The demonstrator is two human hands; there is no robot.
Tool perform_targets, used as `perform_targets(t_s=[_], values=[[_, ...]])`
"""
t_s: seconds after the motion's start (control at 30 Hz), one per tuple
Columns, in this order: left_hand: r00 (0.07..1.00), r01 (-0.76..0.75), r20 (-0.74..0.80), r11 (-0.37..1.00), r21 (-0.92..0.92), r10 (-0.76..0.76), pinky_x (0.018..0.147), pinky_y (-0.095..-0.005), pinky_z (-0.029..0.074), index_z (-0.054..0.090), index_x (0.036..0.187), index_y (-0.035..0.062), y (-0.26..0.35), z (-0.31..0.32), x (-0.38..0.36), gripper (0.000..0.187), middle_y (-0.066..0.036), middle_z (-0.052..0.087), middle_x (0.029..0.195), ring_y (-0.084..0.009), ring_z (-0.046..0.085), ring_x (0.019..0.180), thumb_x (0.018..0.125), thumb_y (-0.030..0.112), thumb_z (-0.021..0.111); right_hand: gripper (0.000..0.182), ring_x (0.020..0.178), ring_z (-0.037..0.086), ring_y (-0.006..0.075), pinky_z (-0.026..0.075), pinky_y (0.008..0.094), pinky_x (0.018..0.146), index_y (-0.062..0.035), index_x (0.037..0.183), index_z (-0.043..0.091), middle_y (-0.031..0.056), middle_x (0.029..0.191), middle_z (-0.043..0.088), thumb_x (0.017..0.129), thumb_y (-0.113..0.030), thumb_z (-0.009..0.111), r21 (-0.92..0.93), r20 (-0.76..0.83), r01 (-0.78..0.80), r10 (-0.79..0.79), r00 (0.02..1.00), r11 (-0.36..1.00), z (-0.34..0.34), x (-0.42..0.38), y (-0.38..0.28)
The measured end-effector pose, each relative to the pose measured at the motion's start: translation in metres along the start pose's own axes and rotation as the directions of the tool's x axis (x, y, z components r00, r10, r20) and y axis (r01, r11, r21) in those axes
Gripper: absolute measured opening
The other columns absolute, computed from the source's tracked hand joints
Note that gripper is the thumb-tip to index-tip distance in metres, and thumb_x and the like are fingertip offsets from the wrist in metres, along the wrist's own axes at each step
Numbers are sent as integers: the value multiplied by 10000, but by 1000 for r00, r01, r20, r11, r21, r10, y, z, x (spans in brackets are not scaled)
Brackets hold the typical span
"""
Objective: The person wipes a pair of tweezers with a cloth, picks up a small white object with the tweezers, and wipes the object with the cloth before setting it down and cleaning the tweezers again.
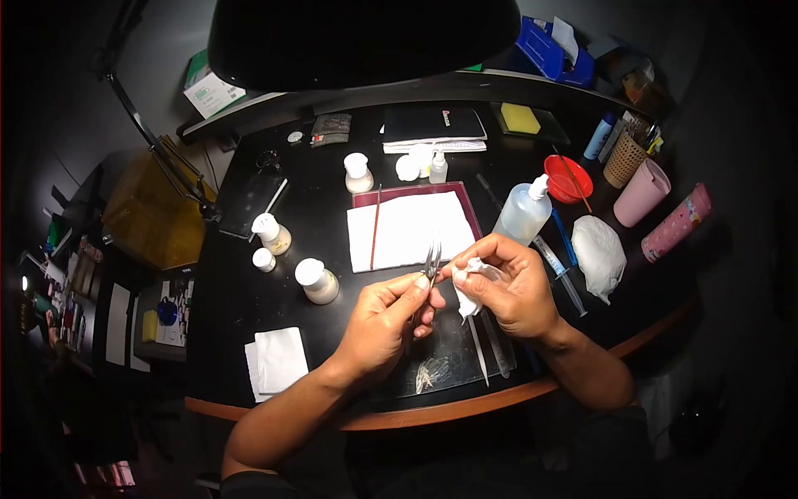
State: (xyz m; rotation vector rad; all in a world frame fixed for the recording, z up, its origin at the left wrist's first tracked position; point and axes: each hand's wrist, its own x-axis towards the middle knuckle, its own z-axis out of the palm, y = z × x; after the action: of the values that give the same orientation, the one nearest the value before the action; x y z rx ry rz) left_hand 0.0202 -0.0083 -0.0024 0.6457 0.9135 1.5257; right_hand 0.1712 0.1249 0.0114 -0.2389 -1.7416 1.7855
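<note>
My left hand (384, 318) is closed around slim metal forceps (434, 256), whose tips point up and away from me. A crumpled white tissue (470, 304) is pinched in my right hand (514, 287), close beside the forceps. Anything small between the forceps' tips is too small to make out. Just beyond my hands lies a white folded paper (407, 224) on a dark red tray (461, 198), with a thin red-handled brush (376, 229) across its left part. Below my right hand, a pointed metal tool (480, 353) rests on the desk.
White-capped jars (317, 281) stand left of the paper. A clear squeeze bottle (524, 214), a syringe (561, 277), a white bundle (598, 258) and a red bowl (568, 179) are on the right. Folded tissues (280, 361) lie front left. A dark lamp head (362, 41) hangs overhead.
</note>
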Motion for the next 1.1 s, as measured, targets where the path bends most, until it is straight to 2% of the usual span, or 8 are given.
perform_targets(t_s=[0.17, 0.27, 0.43, 0.57, 0.63, 0.77, 0.87, 1.1], values=[[1000, -1, -12, 999, 39, 1, 645, -232, 436, 622, 1127, -26, -1, -2, 0, 270, -42, 614, 937, -72, 519, 766, 1052, 201, 497, 139, 979, 651, 142, 524, 279, 890, 52, 1064, 608, 107, 1031, 660, 925, 49, 618, -27, -31, 70, -71, 997, 997, 0, 0, 15], [999, -2, -33, 1000, 19, 3, 648, -232, 441, 630, 1100, -28, 0, 0, 0, 251, -47, 613, 944, -76, 521, 782, 1047, 183, 505, 200, 953, 649, 131, 529, 266, 866, 53, 1098, 585, 100, 1004, 645, 905, 70, 631, 37, -86, -33, 36, 996, 999, 6, -2, 5], [999, 40, -34, 999, 33, -39, 640, -218, 463, 618, 1227, -59, -3, 1, -2, 298, -30, 594, 941, -66, 515, 793, 1034, 155, 542, 299, 939, 663, 132, 539, 256, 832, 38, 1118, 542, 117, 982, 661, 858, 75, 685, -182, -150, 147, -175, 973, 972, 7, -2, 15], [997, 68, -31, 996, 57, -67, 614, -207, 445, 626, 1183, -52, -1, 5, -3, 269, -29, 587, 950, -60, 501, 786, 1036, 155, 537, 326, 881, 708, 152, 564, 267, 765, 31, 1090, 542, 132, 915, 709, 824, 49, 729, -369, -132, 264, -332, 934, 891, 8, -1, 17], [996, 76, -42, 995, 64, -74, 597, -190, 420, 645, 1085, -41, -1, 7, -4, 237, -29, 589, 945, -49, 488, 770, 1041, 160, 528, 371, 877, 703, 151, 559, 263, 790, 30, 1115, 521, 130, 911, 705, 810, 87, 724, -464, -74, 249, -318, 945, 850, 6, -2, 14], [998, 66, -25, 992, 109, -64, 568, -182, 404, 652, 1084, -39, 0, 5, -4, 242, -21, 587, 926, -32, 462, 722, 1043, 163, 527, 396, 845, 713, 161, 567, 262, 781, 35, 1114, 527, 134, 886, 712, 781, 98, 731, -615, 33, 262, -308, 951, 744, 2, -5, 7], [997, 73, -33, 991, 116, -69, 551, -182, 395, 655, 1076, -38, 3, 7, -5, 248, -18, 585, 907, -27, 448, 692, 1043, 171, 527, 357, 842, 719, 166, 573, 263, 769, 39, 1074, 559, 129, 888, 711, 771, 79, 743, -574, -15, 302, -379, 925, 761, 2, -4, 11], [992, 115, 30, 986, 118, -119, 512, -176, 356, 651, 1039, -43, 3, -4, -2, 297, -21, 554, 810, -33, 439, 653, 1051, 217, 508, 242, 806, 692, 127, 546, 244, 731, 34, 999, 600, 102, 859, 697, 796, 67, 728, -529, 3, 237, -278, 960, 815, 3, -4, 5]])
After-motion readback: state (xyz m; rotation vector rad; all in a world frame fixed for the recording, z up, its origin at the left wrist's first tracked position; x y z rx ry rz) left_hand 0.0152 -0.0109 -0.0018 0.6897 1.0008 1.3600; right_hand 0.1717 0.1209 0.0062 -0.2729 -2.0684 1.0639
